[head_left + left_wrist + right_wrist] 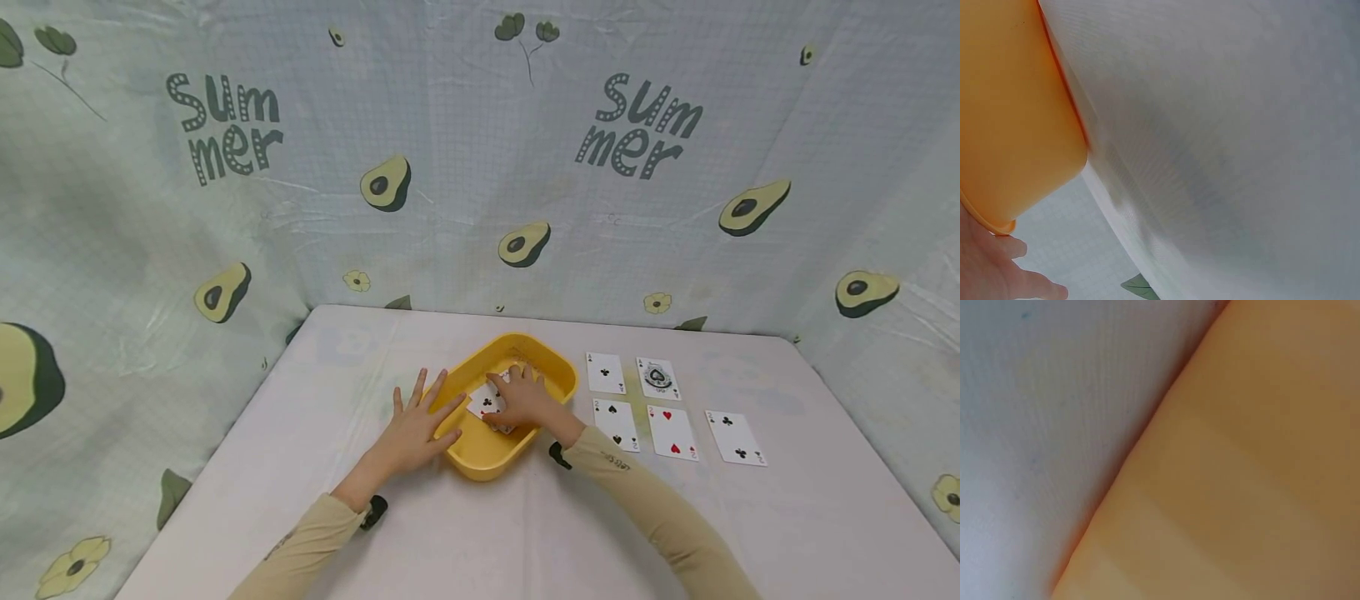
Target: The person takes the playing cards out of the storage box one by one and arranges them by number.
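Note:
A yellow plastic basin (480, 457) stands on the table with a few loose playing cards (483, 402) lying inside. My left hand (408, 435) rests at the basin's left rim, its fingers spread and straight. In the left wrist view, fingertips (1016, 248) show beside the basin's outer wall (1016, 112). Reaching over the near right rim, my right hand (528, 402) is down in the basin, fingers spread over the cards and touching them. The right wrist view holds only the basin's wall (1229, 469), so the fingers are out of sight there.
Right of the basin, face-up cards lie in two rows: a club card (605, 372) and an ace of spades (658, 379) behind, then a two of spades (617, 425), two of hearts (672, 432) and two of clubs (736, 438). A patterned cloth (450, 275) hangs behind the table.

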A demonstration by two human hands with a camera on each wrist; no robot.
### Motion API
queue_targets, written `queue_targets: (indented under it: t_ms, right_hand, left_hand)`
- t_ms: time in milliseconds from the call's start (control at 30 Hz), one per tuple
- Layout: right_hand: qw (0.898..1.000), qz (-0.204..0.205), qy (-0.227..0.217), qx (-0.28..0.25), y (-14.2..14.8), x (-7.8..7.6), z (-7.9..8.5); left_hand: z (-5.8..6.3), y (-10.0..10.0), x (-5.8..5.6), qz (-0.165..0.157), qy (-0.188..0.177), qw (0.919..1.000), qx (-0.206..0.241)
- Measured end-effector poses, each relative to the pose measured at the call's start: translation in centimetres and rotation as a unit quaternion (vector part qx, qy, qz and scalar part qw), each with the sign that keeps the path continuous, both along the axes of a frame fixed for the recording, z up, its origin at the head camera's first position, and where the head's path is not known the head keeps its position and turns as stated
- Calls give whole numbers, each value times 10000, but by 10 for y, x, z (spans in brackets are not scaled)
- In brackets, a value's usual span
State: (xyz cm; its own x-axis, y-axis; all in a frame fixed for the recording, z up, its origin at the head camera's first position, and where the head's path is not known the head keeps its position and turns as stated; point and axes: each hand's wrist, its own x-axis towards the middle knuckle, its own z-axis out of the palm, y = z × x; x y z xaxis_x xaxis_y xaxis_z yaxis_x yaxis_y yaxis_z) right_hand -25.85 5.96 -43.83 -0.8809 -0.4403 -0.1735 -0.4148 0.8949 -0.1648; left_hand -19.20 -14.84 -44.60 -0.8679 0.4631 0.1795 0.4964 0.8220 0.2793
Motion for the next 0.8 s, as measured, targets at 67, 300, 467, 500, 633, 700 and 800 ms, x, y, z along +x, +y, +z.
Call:
queue_targets:
  t_ms: [67,300,467,500,633,700,800]
  right_hand:
    - [10000,11,22,15,0,0,0]
    - [9999,58,56,-84,1,-1,1]
    - [9997,105,57,-211,2,-2,1]
    - [9997,118,80,-212,2,-2,1]
    - [9996,146,233,-60,4,-2,1]
    - [9994,143,314,-11,4,-2,2]
    - [9993,137,340,-79,6,-1,4]
  left_hand:
    - [0,0,0,3,-6,10000,-12]
    - [1,0,0,-6,-9,10000,-60]
    - [2,0,2,1,-2,9999,-127]
    - [2,0,2,8,-1,9999,-137]
    - [3,0,2,20,-5,10000,-88]
    - [3,-1,2,12,24,10000,-88]
    - [3,-1,1,-1,76,9999,-119]
